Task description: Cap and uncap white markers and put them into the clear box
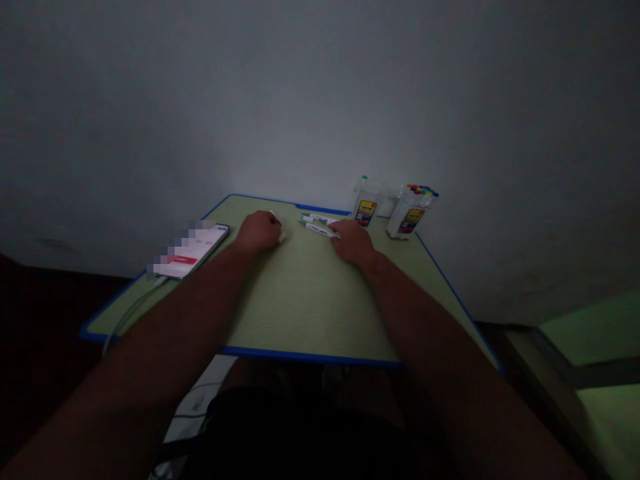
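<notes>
My left hand [260, 230] is closed in a fist on the left half of the table, wrapped round what looks like a white marker; only its pale ends show past the fingers. To the right, my right hand [353, 241] has its fingers closed on the near end of a white marker [319, 229] that points left. A second white marker [320, 218] lies just behind it, and its right end reaches my index finger. Behind this hand stands a clear marker case [367, 207] with a green-capped marker in it.
A fuller marker case [411, 215] with several coloured caps stands at the back right. On the left lies a lit phone [193, 253] with a white cable [131, 310] running over the front edge. The blue-edged table [305, 300] stands against a grey wall [300, 100].
</notes>
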### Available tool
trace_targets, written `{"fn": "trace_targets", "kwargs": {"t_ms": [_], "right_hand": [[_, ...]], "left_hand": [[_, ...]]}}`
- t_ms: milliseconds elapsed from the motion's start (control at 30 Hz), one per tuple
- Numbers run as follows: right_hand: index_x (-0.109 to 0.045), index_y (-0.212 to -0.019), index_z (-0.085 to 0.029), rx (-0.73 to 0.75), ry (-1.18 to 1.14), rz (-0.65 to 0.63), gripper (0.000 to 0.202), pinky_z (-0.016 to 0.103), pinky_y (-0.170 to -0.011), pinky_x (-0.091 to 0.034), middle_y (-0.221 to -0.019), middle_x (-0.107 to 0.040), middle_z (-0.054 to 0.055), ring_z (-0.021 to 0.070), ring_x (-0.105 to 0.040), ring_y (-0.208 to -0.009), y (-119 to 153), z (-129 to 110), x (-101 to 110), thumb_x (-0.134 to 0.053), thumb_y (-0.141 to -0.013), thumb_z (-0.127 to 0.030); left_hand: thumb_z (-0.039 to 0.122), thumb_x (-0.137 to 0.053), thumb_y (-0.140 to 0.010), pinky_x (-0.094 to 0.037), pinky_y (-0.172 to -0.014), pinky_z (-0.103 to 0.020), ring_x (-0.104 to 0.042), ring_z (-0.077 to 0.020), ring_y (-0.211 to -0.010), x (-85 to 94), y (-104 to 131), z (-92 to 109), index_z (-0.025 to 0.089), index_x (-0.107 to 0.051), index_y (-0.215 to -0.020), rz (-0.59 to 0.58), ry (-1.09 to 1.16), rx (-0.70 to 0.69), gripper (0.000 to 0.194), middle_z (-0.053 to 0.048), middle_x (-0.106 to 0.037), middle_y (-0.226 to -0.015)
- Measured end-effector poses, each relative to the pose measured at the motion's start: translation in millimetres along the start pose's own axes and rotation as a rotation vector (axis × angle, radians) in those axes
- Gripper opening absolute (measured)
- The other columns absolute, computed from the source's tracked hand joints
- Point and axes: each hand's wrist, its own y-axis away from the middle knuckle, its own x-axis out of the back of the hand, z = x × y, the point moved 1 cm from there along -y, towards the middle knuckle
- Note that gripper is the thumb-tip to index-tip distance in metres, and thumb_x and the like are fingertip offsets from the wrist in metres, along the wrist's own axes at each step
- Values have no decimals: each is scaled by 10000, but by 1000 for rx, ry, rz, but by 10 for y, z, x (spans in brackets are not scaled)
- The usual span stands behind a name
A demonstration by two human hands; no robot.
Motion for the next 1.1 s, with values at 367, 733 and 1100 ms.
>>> {"fn": "trace_targets", "kwargs": {"t_ms": [367,733,1100], "right_hand": [[-650,-1351,-201,-42,40,-46,442,394,-986,-475,-1205,-715,119,273,-619,-1109,27,6,17,-584,-917,-254],[-716,-1236,-167,-53,50,-81,392,363,-975,-469,-1187,-726,110,263,-642,-1094,108,-4,100,-613,-889,-316],[-768,-1015,-150,-96,1,-127,231,335,-853,-479,-1041,-744,129,233,-659,-943,99,73,144,-600,-886,-241]], "left_hand": [[286,-530,-865,-512,-894,-373,-686,-310,-1053,8,35,32,175,-780,-1002,-1,-36,-15,306,-146,-758,-1099],[263,-549,-856,-498,-844,-351,-700,-297,-990,29,26,37,182,-778,-971,-30,-15,12,269,-150,-768,-1012],[390,-676,-774,-504,-780,-383,-700,-308,-846,-15,-3,-38,198,-721,-740,-46,42,-44,200,-142,-751,-853]]}}
